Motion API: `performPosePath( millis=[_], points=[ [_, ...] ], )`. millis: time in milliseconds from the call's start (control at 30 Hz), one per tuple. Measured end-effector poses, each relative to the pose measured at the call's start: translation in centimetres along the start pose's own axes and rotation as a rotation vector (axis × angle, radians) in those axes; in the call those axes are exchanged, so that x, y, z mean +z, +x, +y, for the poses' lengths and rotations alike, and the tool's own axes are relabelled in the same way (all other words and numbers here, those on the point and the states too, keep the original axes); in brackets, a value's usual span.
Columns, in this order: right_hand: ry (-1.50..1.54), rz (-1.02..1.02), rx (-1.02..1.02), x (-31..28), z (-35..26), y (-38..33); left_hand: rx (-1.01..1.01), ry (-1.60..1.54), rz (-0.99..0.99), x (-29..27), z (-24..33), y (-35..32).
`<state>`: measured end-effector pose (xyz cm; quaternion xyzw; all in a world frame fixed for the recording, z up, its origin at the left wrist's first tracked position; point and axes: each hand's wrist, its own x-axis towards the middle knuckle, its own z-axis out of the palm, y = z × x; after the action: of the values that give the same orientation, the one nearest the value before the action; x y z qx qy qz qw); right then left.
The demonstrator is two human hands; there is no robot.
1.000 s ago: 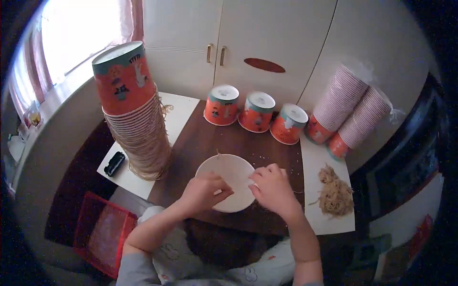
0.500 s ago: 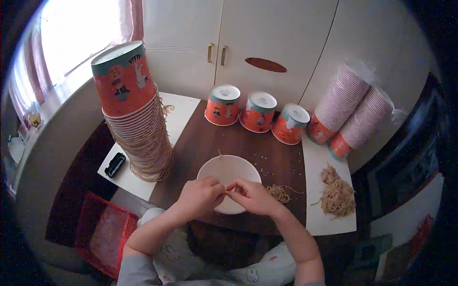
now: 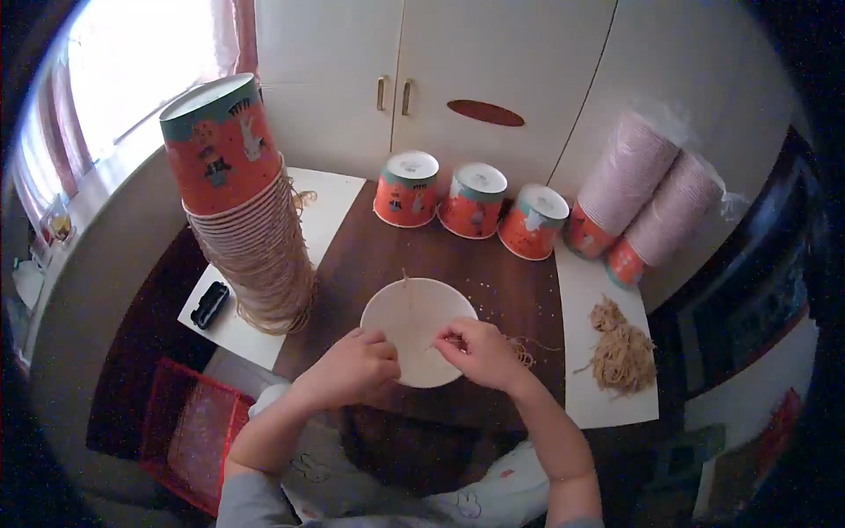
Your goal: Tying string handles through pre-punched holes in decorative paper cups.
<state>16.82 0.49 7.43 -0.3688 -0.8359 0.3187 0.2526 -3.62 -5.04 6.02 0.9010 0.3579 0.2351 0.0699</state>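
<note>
A round white paper tub (image 3: 414,326) stands open side up before me, and a thin strand of tan twine (image 3: 407,290) hangs over its far rim. My left hand (image 3: 359,365) is at its near left rim with fingers curled closed; what they hold, if anything, is hidden. On the right side, my right hand (image 3: 480,355) pinches a short end of twine between thumb and fingertips, over the tub's opening. The two hands are apart. Beside the right hand lies a loose coil of tan twine (image 3: 521,352), partly covered by it.
On the left leans a tall stack of nested orange tubs (image 3: 238,202) with twine on it, near a black clip-like object (image 3: 209,305). Three upturned tubs (image 3: 407,189) stand at the back. Wrapped tub stacks (image 3: 629,163) and a twine heap (image 3: 621,356) are right. A red basket (image 3: 198,431) sits lower left.
My hands, which met over the tub's near part, have separated: the left moved left to the rim, the right moved slightly right. The view has shifted a little.
</note>
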Motion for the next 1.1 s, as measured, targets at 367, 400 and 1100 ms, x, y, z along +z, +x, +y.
performPosePath(
  millis=[367, 400, 1100],
  points=[
    [-0.126, -0.155, -0.014, 1.9, 1.4, -0.5, 0.196, 0.349, 0.033, 1.7, -0.7, 0.8],
    [-0.201, -0.181, -0.021, 2.2, 1.7, -0.6, 0.228, 0.367, 0.034, 1.8, -0.7, 0.9],
    [-0.218, -0.511, 0.002, 1.9, 4.2, -1.5, 0.201, 0.319, -0.178, 2.5, -0.5, 0.5]
  ],
)
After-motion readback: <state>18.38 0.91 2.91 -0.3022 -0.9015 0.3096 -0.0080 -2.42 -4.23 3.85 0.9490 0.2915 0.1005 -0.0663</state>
